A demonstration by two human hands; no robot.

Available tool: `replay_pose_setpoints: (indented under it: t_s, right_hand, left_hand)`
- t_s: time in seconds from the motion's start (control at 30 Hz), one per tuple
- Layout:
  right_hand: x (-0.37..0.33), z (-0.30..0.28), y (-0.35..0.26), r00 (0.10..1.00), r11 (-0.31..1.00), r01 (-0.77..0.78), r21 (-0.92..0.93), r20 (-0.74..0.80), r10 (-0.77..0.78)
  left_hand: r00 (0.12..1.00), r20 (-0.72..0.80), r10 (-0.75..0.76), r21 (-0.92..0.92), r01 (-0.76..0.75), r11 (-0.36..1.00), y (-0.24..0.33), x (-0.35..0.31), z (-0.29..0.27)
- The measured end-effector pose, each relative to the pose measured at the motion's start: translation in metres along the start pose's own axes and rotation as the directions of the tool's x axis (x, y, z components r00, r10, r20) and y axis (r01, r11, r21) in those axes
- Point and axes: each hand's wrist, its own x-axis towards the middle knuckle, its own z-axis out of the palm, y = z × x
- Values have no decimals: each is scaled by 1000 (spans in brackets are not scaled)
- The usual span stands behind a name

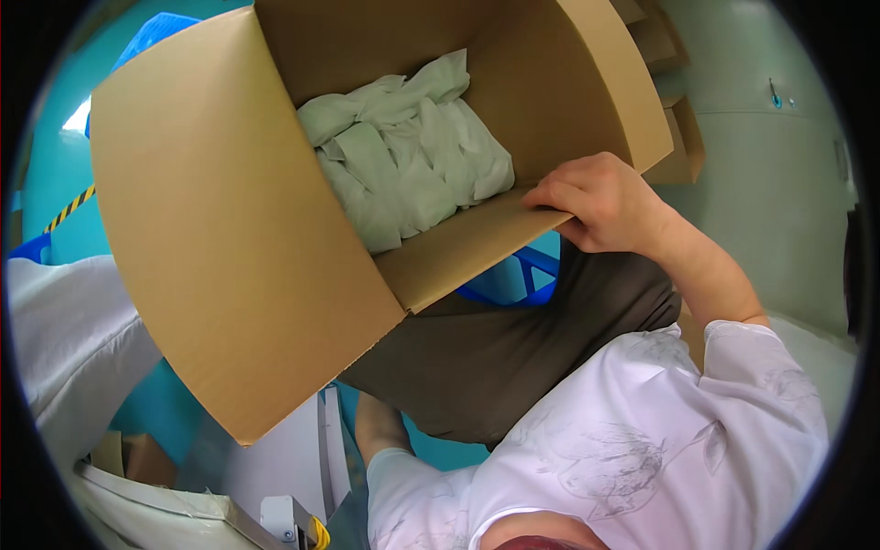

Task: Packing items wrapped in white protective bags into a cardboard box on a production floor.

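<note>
A large brown cardboard box (486,240) stands with its top open, tilted toward me. Crumpled, pale, thin sheets like packing paper or fabric (403,151) lie heaped at its bottom. My right hand (600,202) grips the near edge at the right, fingers curled over the inside and thumb beneath. A wide flap (220,220) spreads out to the left. My left forearm shows below this flap's lower edge, but the hand itself is hidden.
Blue plastic frames (532,275) show beneath and behind the box. More cardboard boxes (678,147) stand at the right by a pale wall. White cloth (78,339) hangs at the left, above a pale padded edge (174,504). Yellow-black striped tape (69,209) marks something at far left.
</note>
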Motion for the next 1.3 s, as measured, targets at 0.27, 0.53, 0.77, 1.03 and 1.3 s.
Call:
replay_pose_setpoints:
  t_s: [0.27,0.53,0.77,1.03,1.3]
  right_hand:
    - [4,4,3,999,998,48,35,-20,-48]
    - [-10,1,14,999,999,36,25,-37,-35]
    - [-11,9,16,997,997,71,41,18,-71]
    - [-16,24,24,979,978,165,130,-142,-146]
    - [-18,23,24,964,981,174,92,-219,-150]
  left_hand:
    - [981,-192,38,27,-33,999,64,-79,-105]
    - [609,-762,221,263,-21,965,329,-196,-210]
    - [162,-543,824,801,-196,566,492,-200,-186]
    - [586,336,738,803,-587,100,628,31,-138]
    - [355,896,269,416,-881,-224,576,120,-134]
